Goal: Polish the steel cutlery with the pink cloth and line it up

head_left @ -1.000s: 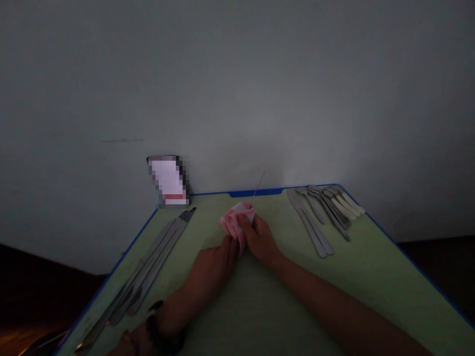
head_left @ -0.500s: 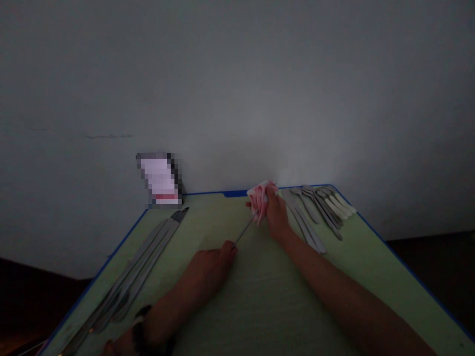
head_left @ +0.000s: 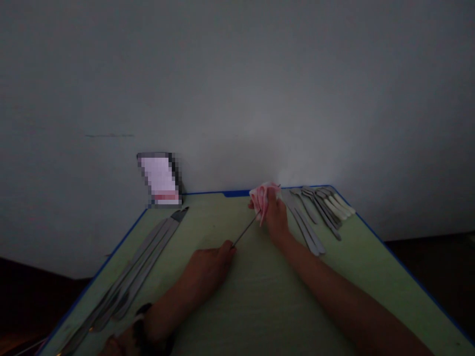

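My left hand (head_left: 210, 267) is closed around the near end of a thin metal piece of cutlery (head_left: 245, 231), seen nearly edge-on. Its far part runs into a crumpled pink-and-white cloth (head_left: 261, 199), which hides what kind it is. My right hand (head_left: 276, 215) grips this cloth around the cutlery, above the far middle of the table. Close by on the right, two table knives (head_left: 306, 230) lie side by side. Several long metal knives (head_left: 143, 264) lie to the left of my left hand, pointing away from me.
Spoons (head_left: 306, 205), dark-handled cutlery (head_left: 328, 217) and white-handled cutlery (head_left: 338, 205) lie at the table's far right. A phone-like device (head_left: 159, 180), blurred out, leans on the wall (head_left: 237, 89) at the back left. The pale green table (head_left: 274, 301) has a blue edge.
My right hand and the cloth have shifted very slightly to the right along the cutlery. My left hand stays in nearly the same place, still gripping the near end.
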### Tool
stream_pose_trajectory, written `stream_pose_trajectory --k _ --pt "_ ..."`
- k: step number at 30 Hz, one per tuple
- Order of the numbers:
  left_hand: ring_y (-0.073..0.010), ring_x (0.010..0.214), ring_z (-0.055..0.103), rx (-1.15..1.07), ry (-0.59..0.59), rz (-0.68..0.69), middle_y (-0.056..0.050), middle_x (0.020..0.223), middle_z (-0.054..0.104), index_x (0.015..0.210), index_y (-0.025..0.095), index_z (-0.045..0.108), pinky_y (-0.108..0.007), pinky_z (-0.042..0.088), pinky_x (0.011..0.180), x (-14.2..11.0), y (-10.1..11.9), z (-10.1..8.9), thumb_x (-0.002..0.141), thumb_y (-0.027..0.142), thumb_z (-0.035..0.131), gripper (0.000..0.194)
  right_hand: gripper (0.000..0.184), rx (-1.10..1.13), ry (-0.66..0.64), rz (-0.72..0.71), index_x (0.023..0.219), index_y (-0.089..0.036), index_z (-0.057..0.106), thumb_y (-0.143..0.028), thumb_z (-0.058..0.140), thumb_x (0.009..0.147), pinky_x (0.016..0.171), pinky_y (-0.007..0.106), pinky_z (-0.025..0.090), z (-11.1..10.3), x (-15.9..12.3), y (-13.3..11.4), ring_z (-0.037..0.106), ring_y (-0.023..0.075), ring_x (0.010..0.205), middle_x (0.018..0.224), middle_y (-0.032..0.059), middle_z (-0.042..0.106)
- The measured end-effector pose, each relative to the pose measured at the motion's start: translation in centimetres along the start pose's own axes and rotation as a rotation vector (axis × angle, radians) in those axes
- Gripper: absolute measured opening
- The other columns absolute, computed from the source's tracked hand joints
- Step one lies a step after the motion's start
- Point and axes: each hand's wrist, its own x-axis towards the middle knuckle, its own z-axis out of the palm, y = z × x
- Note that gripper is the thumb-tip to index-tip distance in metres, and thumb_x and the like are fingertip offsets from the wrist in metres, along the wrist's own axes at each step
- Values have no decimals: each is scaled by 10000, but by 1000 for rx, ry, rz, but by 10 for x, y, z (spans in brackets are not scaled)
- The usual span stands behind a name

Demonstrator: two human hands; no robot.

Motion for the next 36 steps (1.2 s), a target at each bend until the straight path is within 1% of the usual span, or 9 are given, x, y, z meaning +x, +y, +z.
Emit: stream_pose_trajectory --k 3,9,14,17,20,23,25,30,36 --pt "-208 638 653 -11 -25 -37 -72 723 690 1020 185 536 -269 422 583 1 3 -3 954 328 244 332 695 -45 -46 27 746 -130 672 -713 302 821 492 254 425 10 -14 11 575 152 525 635 96 662" --pt "-219 645 658 -22 9 -20 -86 740 696 1032 163 530 -279 408 578 0 3 -2 962 318 214 359 587 -187 -98 -50 596 -156 560 -678 390 804 439 230 312 17 -27 23 430 109 470 493 -1 503" --pt "-199 640 647 -175 74 38 -65 708 679 880 177 562 -271 410 593 -4 -2 -6 970 352 211 402 515 -188 -139 -60 599 -153 577 -618 472 793 465 228 311 12 -22 21 435 108 511 536 -3 525" --pt "-189 665 655 -259 66 45 -57 721 687 782 191 581 -261 420 607 -5 -2 -9 978 384 182 485 468 -175 -205 -52 594 -148 584 -581 534 765 472 229 308 10 -21 19 414 103 510 536 -9 510" --pt "-212 736 676 -236 69 35 -76 819 717 856 189 621 -288 446 671 -4 1 -8 980 387 174 505 430 -155 -237 -33 614 -149 589 -551 547 760 491 230 320 10 -21 18 414 104 525 557 -11 514" --pt "-251 803 684 -159 73 16 -119 922 722 980 159 618 -335 466 735 -4 4 -5 977 362 183 480 403 -130 -214 -23 628 -156 587 -522 517 780 525 234 346 12 -23 19 444 113 554 582 -8 536" --pt "-266 807 685 -112 57 5 -131 921 721 1002 147 607 -351 473 735 -4 5 -3 977 353 185 470 375 -113 -185 -5 629 -161 584 -496 509 780 548 236 361 13 -23 19 462 119 572 593 -6 547" --pt "-249 799 682 -40 39 -2 -106 909 716 981 161 581 -342 480 722 -5 7 -4 980 346 209 416 302 -52 -154 9 634 -178 601 -428 494 764 595 240 384 14 -22 19 495 127 596 614 -11 575" --pt "-236 844 673 17 60 -43 -94 995 697 1027 181 548 -323 471 685 -2 8 1 975 314 257 324 291 3 -69 -73 613 -202 623 -384 440 748 718 241 409 13 -15 25 561 149 720 716 8 651"
